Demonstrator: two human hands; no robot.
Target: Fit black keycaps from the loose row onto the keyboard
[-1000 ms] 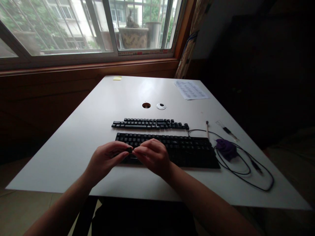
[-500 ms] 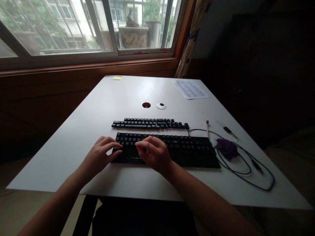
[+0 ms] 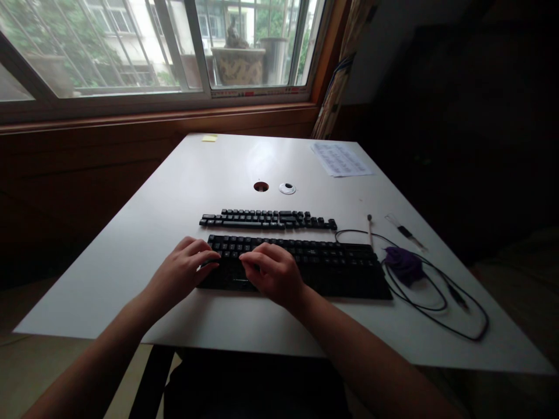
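White rectangular surface (image 3: 109,244): fills mid-view, near edge toward the person.
Metal-framed sliding window (image 3: 144,105): past the far edge of the surface, daylight coming through.
Black plastic keyboard (image 3: 325,270): flat on the surface, toward the near edge, long side crosswise. Raised keys in the far rows, dark flat strip along the near half, detail too dark to read.
Thin black cable (image 3: 488,319): runs from behind the keyboard, loops out on the right.
Loose black plastic keycaps (image 3: 268,220): laid out in rows just beyond the keyboard, one long bar-shaped piece among them.
White printed paper (image 3: 342,160): flat near the far right corner, print unreadable.
Bare right hand (image 3: 276,273): over the keyboard, left of its middle. Thumb and forefinger tips close together; can't tell if they pinch anything.
Bare left hand (image 3: 186,265): at the keyboard's left end. Narrow dark gap between thumb and forefinger; can't tell if a key sits in it.
Crumpled purple cloth (image 3: 404,266): just off the keyboard's right end, by the cable.
Black-handled tool with wire loops (image 3: 405,231): beyond the cloth, near the right edge.
Pale stick with dark tip (image 3: 370,233): by the keyboard's far right corner.
Yellow paper note (image 3: 209,138): far left corner.
White disc with dark centre (image 3: 287,188): beyond the keycaps.
Round brown-edged hole (image 3: 261,187): just left of the disc.
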